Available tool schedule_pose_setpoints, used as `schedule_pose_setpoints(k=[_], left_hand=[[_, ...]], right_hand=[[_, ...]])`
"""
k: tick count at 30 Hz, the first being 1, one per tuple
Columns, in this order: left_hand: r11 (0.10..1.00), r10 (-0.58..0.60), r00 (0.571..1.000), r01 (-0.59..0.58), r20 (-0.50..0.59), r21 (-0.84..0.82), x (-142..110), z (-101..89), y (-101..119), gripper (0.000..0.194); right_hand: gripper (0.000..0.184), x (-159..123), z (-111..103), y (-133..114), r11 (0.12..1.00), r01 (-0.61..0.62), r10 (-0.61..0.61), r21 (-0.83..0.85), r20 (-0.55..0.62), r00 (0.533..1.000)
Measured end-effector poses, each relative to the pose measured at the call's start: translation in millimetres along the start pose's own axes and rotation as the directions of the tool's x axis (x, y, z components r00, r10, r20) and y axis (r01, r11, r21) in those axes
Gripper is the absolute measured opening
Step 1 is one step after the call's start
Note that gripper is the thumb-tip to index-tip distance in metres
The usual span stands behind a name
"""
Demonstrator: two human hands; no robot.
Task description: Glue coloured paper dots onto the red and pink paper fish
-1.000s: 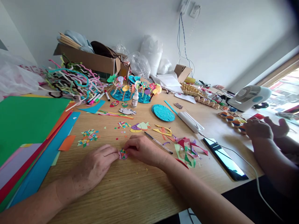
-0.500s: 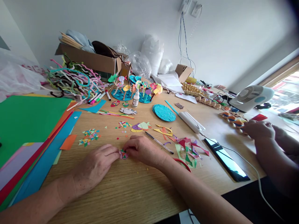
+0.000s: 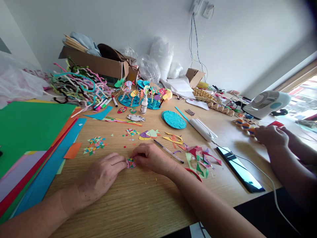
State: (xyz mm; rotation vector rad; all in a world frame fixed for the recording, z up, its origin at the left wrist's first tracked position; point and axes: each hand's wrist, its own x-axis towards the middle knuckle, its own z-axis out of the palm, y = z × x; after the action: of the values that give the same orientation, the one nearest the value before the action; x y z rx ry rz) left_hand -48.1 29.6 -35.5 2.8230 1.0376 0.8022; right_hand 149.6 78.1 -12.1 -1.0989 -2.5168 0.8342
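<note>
A small pink paper fish [image 3: 131, 164] with coloured bits on it lies on the table between my hands. My left hand [image 3: 105, 171] has its fingers together, and their tips hold the fish's left edge. From the right, my right hand [image 3: 151, 159] pinches at the fish's other side; its curled fingers partly hide that end. Beyond them are a pile of tiny round paper dots [image 3: 132, 132] and several cut-out paper fish [image 3: 150, 133]. Small paper triangles [image 3: 95, 145] are heaped beyond my left hand. A pen [image 3: 168, 151] lies just past my right wrist.
Coloured paper sheets [image 3: 32, 125] cover the left side. A glue bottle [image 3: 144, 105] stands before blue bases with paper fish. Paper scraps [image 3: 201, 158], a phone [image 3: 240, 170] and a white cable [image 3: 262, 173] lie rightward. At far right, a co-worker's hands [image 3: 272, 135] hold something red.
My right hand has shifted very slightly at the fish, showing a little more of its coloured bits. My left hand stays put. The co-worker's hands have moved slightly left.
</note>
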Motion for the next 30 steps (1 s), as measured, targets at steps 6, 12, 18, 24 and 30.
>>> schedule_pose_setpoints(k=[6, 12, 18, 24, 30], left_hand=[[0.999, -0.032, 0.999, 0.032, 0.041, -0.013, 1, -1.2, 0, 0.037], [0.999, -0.018, 1.000, 0.019, 0.021, -0.032, 0, 0.3, 0, 0.037], [0.999, -0.030, 0.999, 0.031, 0.032, -0.026, -1, 1.4, -1, 0.036], [1.000, -0.018, 1.000, 0.018, 0.007, -0.023, -3, 2.4, -2, 0.039], [1.000, -0.018, 1.000, 0.018, 0.024, 0.001, 0, -1.0, 0, 0.038]], right_hand=[[0.018, -1, -3, -8, 0.997, -0.009, 0.013, -0.081, 0.050, 0.999], [0.020, -1, -3, -9, 0.995, 0.022, -0.017, -0.093, 0.056, 0.998], [0.022, -1, -3, -9, 0.991, 0.042, -0.033, -0.128, 0.070, 0.997], [0.022, -1, -3, -10, 0.994, 0.019, -0.012, -0.108, 0.066, 0.998], [0.019, -2, -2, -4, 0.998, 0.017, -0.017, -0.053, -0.001, 1.000]])
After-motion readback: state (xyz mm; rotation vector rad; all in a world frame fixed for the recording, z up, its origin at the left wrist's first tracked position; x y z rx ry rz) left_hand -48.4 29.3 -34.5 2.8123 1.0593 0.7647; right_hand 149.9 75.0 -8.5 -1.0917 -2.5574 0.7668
